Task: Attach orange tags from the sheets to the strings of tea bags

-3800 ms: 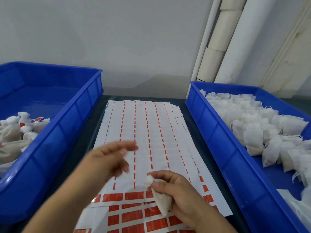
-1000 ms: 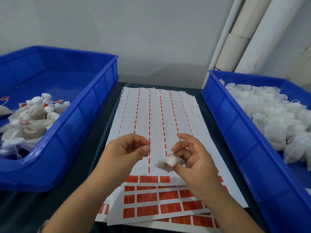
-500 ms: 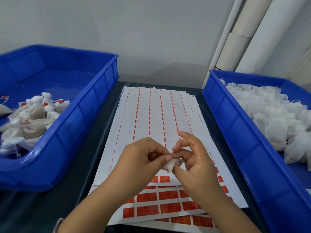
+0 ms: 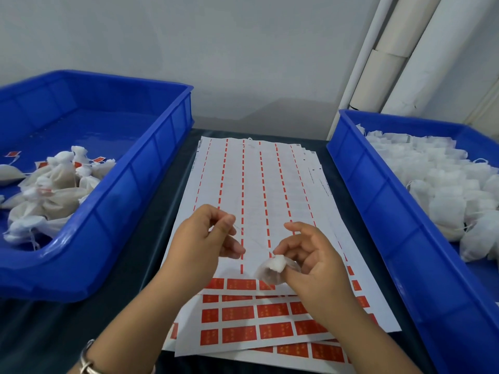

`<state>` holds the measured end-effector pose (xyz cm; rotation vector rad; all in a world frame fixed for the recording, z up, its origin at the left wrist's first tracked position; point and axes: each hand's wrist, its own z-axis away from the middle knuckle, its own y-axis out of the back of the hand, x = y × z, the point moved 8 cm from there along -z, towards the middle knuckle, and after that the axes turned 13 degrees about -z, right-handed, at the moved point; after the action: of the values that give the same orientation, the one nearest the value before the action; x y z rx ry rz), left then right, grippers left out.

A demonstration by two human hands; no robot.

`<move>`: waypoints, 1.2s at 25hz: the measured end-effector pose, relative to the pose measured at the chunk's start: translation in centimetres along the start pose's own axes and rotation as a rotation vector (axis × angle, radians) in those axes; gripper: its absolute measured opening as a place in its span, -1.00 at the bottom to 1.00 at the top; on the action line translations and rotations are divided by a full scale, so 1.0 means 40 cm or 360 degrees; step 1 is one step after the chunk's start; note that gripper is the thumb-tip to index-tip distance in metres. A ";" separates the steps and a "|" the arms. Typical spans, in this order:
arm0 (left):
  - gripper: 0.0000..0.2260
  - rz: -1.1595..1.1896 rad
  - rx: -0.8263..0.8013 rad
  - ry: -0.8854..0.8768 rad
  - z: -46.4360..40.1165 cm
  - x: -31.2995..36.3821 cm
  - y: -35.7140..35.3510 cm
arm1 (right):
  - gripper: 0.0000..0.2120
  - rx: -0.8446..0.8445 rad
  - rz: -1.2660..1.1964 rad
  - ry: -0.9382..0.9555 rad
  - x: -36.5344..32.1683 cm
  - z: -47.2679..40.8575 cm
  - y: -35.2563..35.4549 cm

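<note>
Over the sheets [image 4: 259, 184], the right hand [image 4: 310, 265] pinched a soft, light tea bag [image 4: 272, 268]; the left hand [image 4: 205, 238] pinched its thin string [image 4: 251, 240] (likely best held near the free end).

Both forearms are extended forward side by side, with a metal bangle [image 4: 87, 361] worn on the left wrist. The left hand [image 4: 201, 240] is raised with thumb and forefinger pinched on a thin string [image 4: 251, 240], the other fingers curled beneath. The right hand [image 4: 313, 261] is held palm inward, a tea bag [image 4: 272, 269] pinched at its fingertips and the forefinger lifted
</note>
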<state>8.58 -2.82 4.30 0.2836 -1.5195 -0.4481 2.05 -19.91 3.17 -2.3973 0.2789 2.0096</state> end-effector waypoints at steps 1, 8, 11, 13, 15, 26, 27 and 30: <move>-0.90 -0.0061 -0.0063 0.0040 -0.004 -0.015 -0.005 | -0.49 -0.0010 0.0008 -0.0015 0.002 -0.002 0.000; -0.56 -0.0627 -0.0450 -0.0431 0.051 0.022 -0.058 | -0.40 -0.0073 -0.0053 -0.0045 0.003 -0.016 -0.013; -0.55 -0.0825 -0.0534 -0.0694 0.073 0.044 -0.102 | -0.31 -0.0154 -0.0052 -0.0069 0.005 -0.017 -0.025; -0.69 -0.0951 -0.0500 -0.0728 0.064 0.044 -0.101 | -0.29 -0.0192 -0.0016 -0.0084 0.007 -0.017 -0.024; -0.77 -0.1070 -0.0479 -0.0745 0.056 0.040 -0.092 | -0.30 -0.0232 0.0017 -0.0105 0.009 -0.015 -0.019; -0.78 -0.1099 -0.0596 -0.0615 0.040 0.048 -0.058 | -0.63 -0.0428 0.0197 -0.0404 0.010 -0.009 -0.040; -0.77 -0.1129 -0.0575 -0.0649 0.040 0.061 -0.063 | -0.64 -0.0411 0.0148 -0.0486 0.014 -0.015 -0.044; -0.75 -0.1222 -0.0529 -0.0755 0.043 0.091 -0.068 | -0.79 -0.0279 -0.0054 -0.0707 0.014 -0.030 -0.047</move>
<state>6.58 -6.72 6.40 0.5230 -1.7218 -1.4427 3.57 -18.29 2.61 -1.9360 0.0573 2.5633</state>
